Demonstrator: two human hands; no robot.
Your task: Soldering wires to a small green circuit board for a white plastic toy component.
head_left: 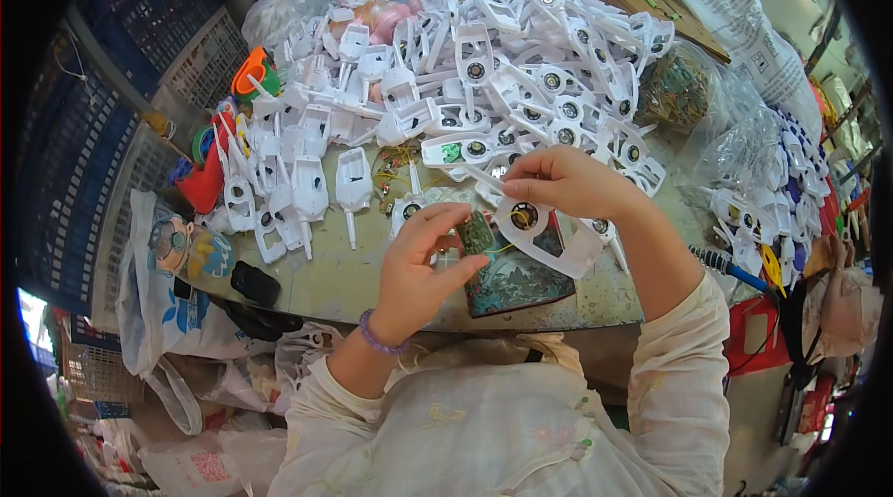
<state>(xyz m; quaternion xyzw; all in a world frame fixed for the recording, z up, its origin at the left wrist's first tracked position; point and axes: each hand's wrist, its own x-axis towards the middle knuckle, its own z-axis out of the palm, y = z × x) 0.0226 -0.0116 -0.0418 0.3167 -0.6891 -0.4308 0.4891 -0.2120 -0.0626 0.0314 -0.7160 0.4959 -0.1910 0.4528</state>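
Observation:
My left hand (409, 269) grips a small green circuit board (475, 233) between its fingers and thumb, and a purple bead bracelet circles that wrist. A white plastic shell (565, 261) with a round speaker (524, 216) set in it is pinched by my right hand (579, 183). A thin yellow wire runs between the board and the speaker area. Under both lies a worn, dark blue-green panel (523, 281) at the table's near edge. Just beyond my left hand, a similar white shell (407, 207) rests on the table beside a cluster of small wired boards (395, 167).
A large heap of white shells (474, 55) covers the table's far side. To the right stand a clear bag of wired parts (677, 88), white-and-purple pieces (791, 190) and a blue-handled rod (744, 276) with a metal coil. A black object (254, 284) lies at the left edge.

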